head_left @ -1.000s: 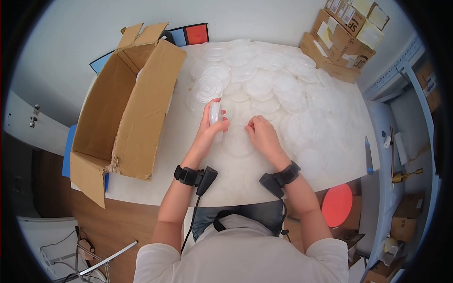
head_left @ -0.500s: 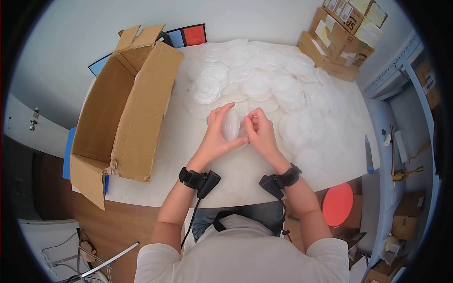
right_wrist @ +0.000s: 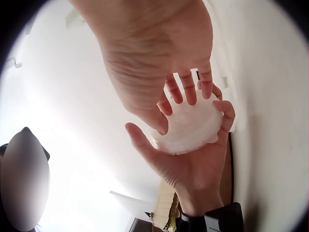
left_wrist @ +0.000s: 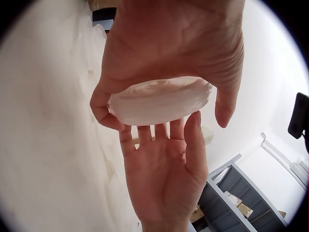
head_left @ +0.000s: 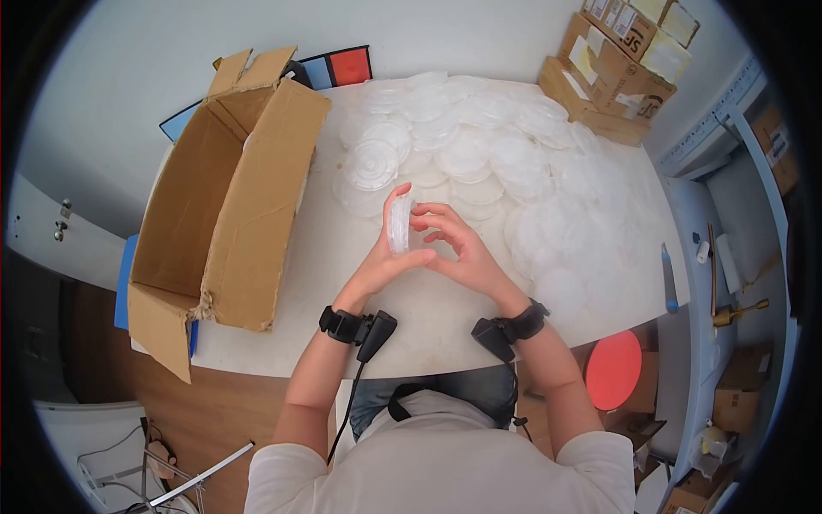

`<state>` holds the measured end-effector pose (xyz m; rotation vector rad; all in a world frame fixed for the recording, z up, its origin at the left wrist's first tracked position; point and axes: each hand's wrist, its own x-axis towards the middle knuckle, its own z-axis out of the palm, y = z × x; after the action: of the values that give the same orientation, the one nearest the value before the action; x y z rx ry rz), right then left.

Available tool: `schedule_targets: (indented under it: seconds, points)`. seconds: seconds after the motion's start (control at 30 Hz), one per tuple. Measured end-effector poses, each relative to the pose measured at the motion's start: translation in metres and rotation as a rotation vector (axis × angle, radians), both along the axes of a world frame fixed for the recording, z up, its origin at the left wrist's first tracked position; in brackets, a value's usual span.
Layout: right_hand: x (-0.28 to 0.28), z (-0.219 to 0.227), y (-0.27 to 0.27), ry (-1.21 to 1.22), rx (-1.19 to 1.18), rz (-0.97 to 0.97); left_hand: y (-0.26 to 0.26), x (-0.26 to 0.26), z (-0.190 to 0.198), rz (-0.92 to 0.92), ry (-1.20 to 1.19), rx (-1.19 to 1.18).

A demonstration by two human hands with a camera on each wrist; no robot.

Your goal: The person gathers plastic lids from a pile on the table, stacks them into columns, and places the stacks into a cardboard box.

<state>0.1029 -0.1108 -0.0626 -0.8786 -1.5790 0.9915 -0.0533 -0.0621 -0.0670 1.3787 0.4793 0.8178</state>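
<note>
My left hand [head_left: 378,257] holds a short stack of translucent plastic lids [head_left: 400,224] on edge above the table, its fingers and thumb around the rim. My right hand [head_left: 467,253] faces the stack from the right, fingers spread and slightly bent. In the right wrist view its fingertips reach over the flat face of the lids [right_wrist: 188,128], with the thumb right at the edge. From the left wrist, the lids [left_wrist: 159,106] show as a thick, frosted disc between both hands. Beyond the hands, a loose round lid [head_left: 374,163] with raised rings lies on the pile.
Many overlapping clear lids [head_left: 522,167] cover the back and right of the white table [head_left: 342,343]. A tall open cardboard box [head_left: 265,206] stands on the left. Parcels [head_left: 612,73] are stacked at the back right, and a blue cutter [head_left: 669,283] lies by the right edge.
Both hands have come together at the stack. The right hand has gone from pinched fingers at the lids to spread fingers facing them; the left has turned the stack on edge again.
</note>
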Motion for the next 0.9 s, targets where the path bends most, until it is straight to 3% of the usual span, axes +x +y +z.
schedule_targets:
  seconds: [0.1,0.17,0.23,0.27,0.33,0.43,0.6,0.73,0.9]
  points:
    - [0.002,0.001,0.001,-0.057,-0.036,0.024,0.003,-0.002,-0.003,-0.007,0.05,-0.156]
    - [0.005,0.001,0.004,-0.106,-0.05,0.031,0.005,-0.003,0.0,0.031,0.071,-0.136]
    - [0.009,-0.001,0.012,-0.383,0.035,-0.092,0.007,-0.003,0.002,0.069,0.092,-0.115]
    - [0.013,-0.002,0.018,-0.384,0.037,-0.091,0.006,-0.003,0.002,0.137,0.096,-0.167]
    - [0.02,-0.002,0.032,-0.606,0.104,-0.488,0.007,-0.005,0.001,0.207,0.098,-0.22]
    - [0.022,0.009,0.056,-0.825,0.11,-0.585,0.009,-0.007,-0.001,0.263,0.125,-0.276]
    - [0.002,0.005,0.111,-0.933,0.149,-0.432,0.004,-0.005,0.008,0.245,0.162,-0.285]
    - [-0.014,0.01,0.161,-0.912,0.022,-0.416,0.008,-0.001,-0.007,0.325,0.152,-0.294]
    - [-0.029,0.008,0.198,-1.017,0.042,-0.331,0.019,-0.003,-0.023,0.386,0.155,-0.272]
